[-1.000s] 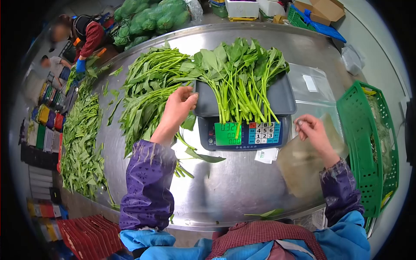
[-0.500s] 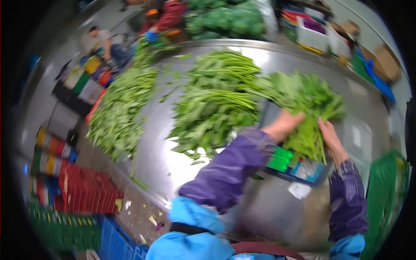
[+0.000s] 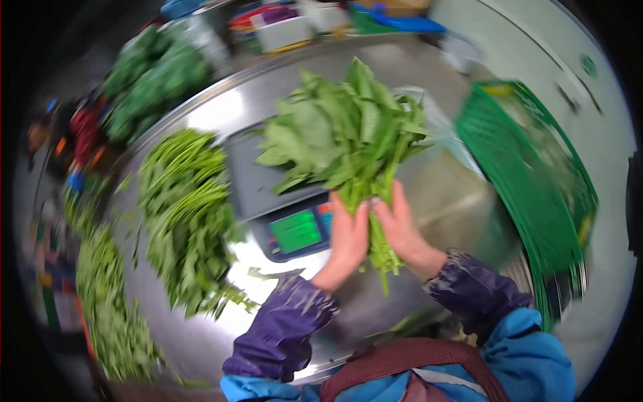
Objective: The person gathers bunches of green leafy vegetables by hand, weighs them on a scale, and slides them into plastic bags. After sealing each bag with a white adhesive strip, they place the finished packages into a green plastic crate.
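Left hand [image 3: 348, 238], right hand [image 3: 402, 231], clasping greens bunch [image 3: 348, 137], above scale [image 3: 268, 187]

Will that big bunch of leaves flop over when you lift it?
Probably a bit floppy: the bunch of greens fans out wide above the left hand and right hand, which both clasp its stems. It likely feels light, being mostly thin leaves. Stalks might slip, since their ends hang loose below both hands.

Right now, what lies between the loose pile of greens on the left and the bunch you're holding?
In the head view, the weighing scale lies between the pile and the bunch gripped by left hand and right hand.
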Demonstrator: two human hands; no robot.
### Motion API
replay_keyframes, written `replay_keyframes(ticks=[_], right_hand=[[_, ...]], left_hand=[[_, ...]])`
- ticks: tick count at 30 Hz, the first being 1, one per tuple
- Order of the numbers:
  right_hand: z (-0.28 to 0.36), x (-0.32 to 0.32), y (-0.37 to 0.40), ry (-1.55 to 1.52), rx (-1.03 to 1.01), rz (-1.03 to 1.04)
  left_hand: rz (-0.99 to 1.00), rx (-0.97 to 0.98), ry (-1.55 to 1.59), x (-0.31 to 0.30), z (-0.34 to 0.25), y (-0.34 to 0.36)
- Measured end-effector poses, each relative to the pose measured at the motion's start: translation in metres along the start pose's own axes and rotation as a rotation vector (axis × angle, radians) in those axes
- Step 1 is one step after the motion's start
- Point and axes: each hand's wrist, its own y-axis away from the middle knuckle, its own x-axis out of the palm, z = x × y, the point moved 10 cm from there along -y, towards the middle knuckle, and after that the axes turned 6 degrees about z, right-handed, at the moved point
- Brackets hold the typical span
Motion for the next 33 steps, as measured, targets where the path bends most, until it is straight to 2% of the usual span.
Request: replay_keyframes(ticks=[1,3,4,6,8,10,11,13,14,15,16,17,18,19,20,21,22,23,24,25,26,27,28,30,32,33], right_hand=[[0.01,-0.023,0.009,0.03,0.019,-0.085],[0.052,-0.051,0.015,0.039,-0.105,-0.098],[0.063,-0.071,0.018,0.047,-0.108,-0.139],[0.091,-0.1,0.026,0.124,-0.293,-0.247],[0.076,-0.126,0.033,0.118,-0.267,-0.292],[0.011,-0.151,0.044,0.212,-0.112,-0.379],[-0.042,-0.157,0.056,0.164,0.075,-0.411],[-0.136,-0.156,0.086,0.076,0.41,-0.306],[-0.171,-0.155,0.1,0.127,0.462,-0.256],[-0.174,-0.158,0.11,0.215,0.471,-0.196],[-0.18,-0.16,0.114,0.297,0.48,-0.137],[-0.175,-0.164,0.116,0.185,0.623,-0.064],[-0.168,-0.166,0.122,0.067,0.767,0.017],[-0.171,-0.179,0.123,0.226,0.707,0.033],[-0.17,-0.192,0.129,0.216,0.707,0.03],[-0.146,-0.202,0.125,0.353,0.497,0.053],[-0.124,-0.21,0.124,0.486,0.287,0.073],[-0.126,-0.223,0.13,0.479,0.291,0.069],[-0.107,-0.233,0.132,0.68,0.094,0.059],[-0.089,-0.236,0.135,0.88,-0.109,0.049],[-0.089,-0.244,0.133,0.879,-0.104,0.05],[-0.082,-0.243,0.131,0.984,-0.197,0.106],[-0.078,-0.24,0.131,1.084,-0.291,0.163],[-0.087,-0.242,0.118,1.128,-0.346,0.168],[-0.087,-0.241,0.106,1.174,-0.406,0.172],[-0.088,-0.237,0.102,1.185,-0.428,0.228]], left_hand=[[0.097,0.018,0.047,0.019,-0.013,-0.002],[0.238,0.088,0.184,0.052,-0.044,-0.009],[0.27,0.199,0.125,0.065,-0.07,-0.014],[0.359,0.228,0.088,0.093,-0.085,-0.022],[0.416,0.324,0.019,0.125,-0.092,-0.027],[0.595,0.227,-0.02,0.167,-0.038,-0.026],[0.645,0.166,-0.038,0.184,0.001,-0.02],[0.796,0.032,-0.122,0.212,0.088,0.007],[0.893,-0.041,-0.188,0.22,0.121,0.021],[0.903,-0.042,-0.188,0.221,0.118,0.026],[0.877,-0.186,-0.216,0.215,0.129,0.028],[0.853,-0.336,-0.25,0.207,0.135,0.031],[0.868,-0.354,-0.258,0.203,0.126,0.036],[0.853,-0.307,-0.469,0.196,0.113,0.032],[0.827,-0.246,-0.679,0.19,0.106,0.023],[0.713,0.03,-0.815,0.183,0.082,0.016],[0.72,0.031,-0.822,0.178,0.08,0.014],[0.609,0.124,-0.88,0.168,0.064,0.006],[0.498,0.213,-0.932,0.157,0.05,0.001],[0.482,0.233,-0.952,0.152,0.056,0.0],[0.465,0.253,-0.969,0.149,0.062,-0.003],[0.44,0.304,-0.99,0.152,0.065,-0.007],[0.443,0.302,-0.991,0.157,0.063,-0.015],[0.543,-0.07,-1.023,0.161,0.093,-0.038],[0.465,0.001,-1.046,0.166,0.095,-0.058],[0.529,-0.083,-0.978,0.171,0.102,-0.068]])
